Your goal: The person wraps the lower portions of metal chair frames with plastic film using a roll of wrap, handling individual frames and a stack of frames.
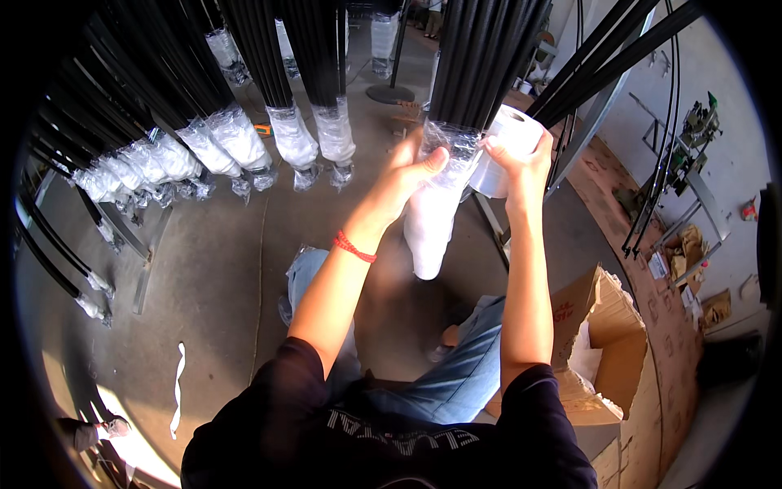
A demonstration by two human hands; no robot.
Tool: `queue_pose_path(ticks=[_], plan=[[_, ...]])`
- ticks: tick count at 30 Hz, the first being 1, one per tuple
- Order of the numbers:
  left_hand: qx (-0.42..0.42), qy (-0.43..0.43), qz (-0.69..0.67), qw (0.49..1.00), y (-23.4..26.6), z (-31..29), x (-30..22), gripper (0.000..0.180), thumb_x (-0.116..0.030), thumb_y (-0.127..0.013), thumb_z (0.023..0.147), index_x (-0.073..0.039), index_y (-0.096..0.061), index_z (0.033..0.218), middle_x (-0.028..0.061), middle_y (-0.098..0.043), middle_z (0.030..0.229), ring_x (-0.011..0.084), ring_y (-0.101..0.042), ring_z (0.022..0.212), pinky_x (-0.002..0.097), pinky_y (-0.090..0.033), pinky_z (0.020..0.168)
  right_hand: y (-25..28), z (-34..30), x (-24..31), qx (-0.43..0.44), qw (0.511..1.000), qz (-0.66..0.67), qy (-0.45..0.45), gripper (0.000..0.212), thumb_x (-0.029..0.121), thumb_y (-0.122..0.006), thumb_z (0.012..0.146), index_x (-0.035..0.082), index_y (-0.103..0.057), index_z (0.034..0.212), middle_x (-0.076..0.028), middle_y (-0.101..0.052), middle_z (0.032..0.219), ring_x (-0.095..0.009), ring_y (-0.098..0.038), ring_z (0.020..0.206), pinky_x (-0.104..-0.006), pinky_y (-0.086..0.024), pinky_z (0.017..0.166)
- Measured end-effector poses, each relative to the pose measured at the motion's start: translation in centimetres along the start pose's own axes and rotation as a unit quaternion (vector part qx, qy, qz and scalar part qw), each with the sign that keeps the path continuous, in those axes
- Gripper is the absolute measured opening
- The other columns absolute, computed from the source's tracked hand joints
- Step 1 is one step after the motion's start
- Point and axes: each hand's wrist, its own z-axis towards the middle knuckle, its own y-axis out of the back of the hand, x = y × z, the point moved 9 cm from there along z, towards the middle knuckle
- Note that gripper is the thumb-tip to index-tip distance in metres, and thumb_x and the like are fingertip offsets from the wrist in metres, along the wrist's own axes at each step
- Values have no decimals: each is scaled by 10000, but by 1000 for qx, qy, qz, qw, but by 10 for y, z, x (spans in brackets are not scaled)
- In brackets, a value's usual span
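A thick bundle of black hanging tubes (481, 69) comes down in front of me, its lower end covered by a white wrapping (428, 232) with clear film around the upper part. My left hand (411, 171), with a red bracelet at the wrist, grips the wrapped end from the left side, thumb across the front. In my right hand (523, 159) is a roll of clear plastic film (489, 178), held against the right side of the bundle. Film from the roll appears to lie on the bundle; glare hides its exact edge.
Several other black bundles with wrapped white ends (240, 138) hang to the left and behind. An open cardboard box (615, 359) stands at my right. A metal stand base (389, 94) is farther back. A white strip (177, 387) lies on the floor at left.
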Motion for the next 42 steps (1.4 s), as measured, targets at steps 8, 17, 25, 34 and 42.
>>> queue_pose_path(ticks=[8,17,25,34,42], plan=[[-48,-4,-96,994,-4,5,5,250,-111,-659,763,8,-564,963,46,-611,866,101,-565,770,225,-444,733,-2,20,-10,39,995,89,14,803,169,-813,486,19,-409,1163,-102,-521,1033,-225,-497,975,-310,-399,851],[-89,-88,173,977,-20,-23,-43,447,-379,-530,859,38,-498,1020,108,-627,775,173,-611,726,296,-474,668,-110,27,-53,332,818,452,-128,611,181,-697,615,-1,-444,1141,-88,-545,1055,-177,-533,964,-298,-426,841],[-91,-11,719,689,-13,-38,-123,472,-486,-573,780,-31,-579,903,141,-591,565,287,-621,541,351,-486,515,-141,-17,-62,358,815,416,-186,555,259,-633,717,-18,-441,1158,-107,-539,1091,-179,-528,992,-318,-430,857],[-73,-53,255,963,59,8,-58,761,-348,-801,585,52,-412,1102,139,-521,1061,207,-512,1004,315,-415,857,-100,-39,-11,236,851,429,-190,667,487,-540,811,-28,-406,1213,-141,-520,1148,-218,-508,1059,-349,-419,887],[-116,-56,200,971,55,10,-33,739,-341,-784,590,44,-423,1107,123,-530,1044,186,-525,981,306,-433,836,-59,-56,38,112,983,142,-28,505,91,-761,576,4,-473,982,-68,-553,913,-137,-537,808,-268,-431,755]])
